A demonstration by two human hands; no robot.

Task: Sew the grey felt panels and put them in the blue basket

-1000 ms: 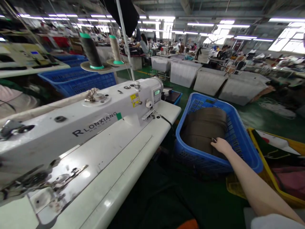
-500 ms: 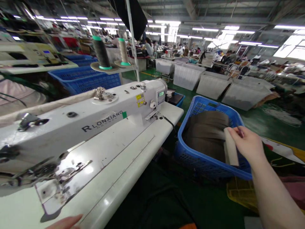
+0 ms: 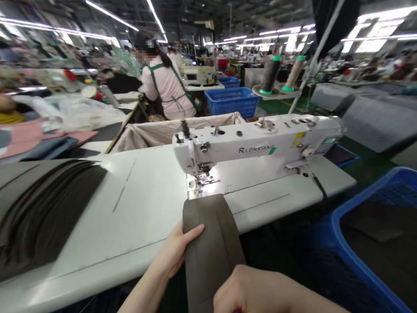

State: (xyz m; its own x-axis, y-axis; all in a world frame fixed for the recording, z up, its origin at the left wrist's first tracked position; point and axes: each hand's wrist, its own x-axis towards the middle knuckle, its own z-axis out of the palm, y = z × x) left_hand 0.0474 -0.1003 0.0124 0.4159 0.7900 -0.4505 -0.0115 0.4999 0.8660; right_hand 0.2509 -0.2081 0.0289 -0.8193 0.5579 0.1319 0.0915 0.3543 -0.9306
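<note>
right hand (image 3: 243, 291), over the blue basket (image 3: 335, 217) half a second ago, now curled above the near part of a brown-grey panel (image 3: 210, 243); its fingertips are hidden, so its grip cannot be told. left hand (image 3: 177, 243), now fully in view, holds the panel's left edge, thumb on top. the panel extends forward from both hands, its far end over the front of the tabletop (image 3: 146, 204), just short of the needle area (image 3: 197, 184). work has thus shifted from basket to machine. a stack of dark panels (image 3: 55, 208) lies left of the left hand.
</note>
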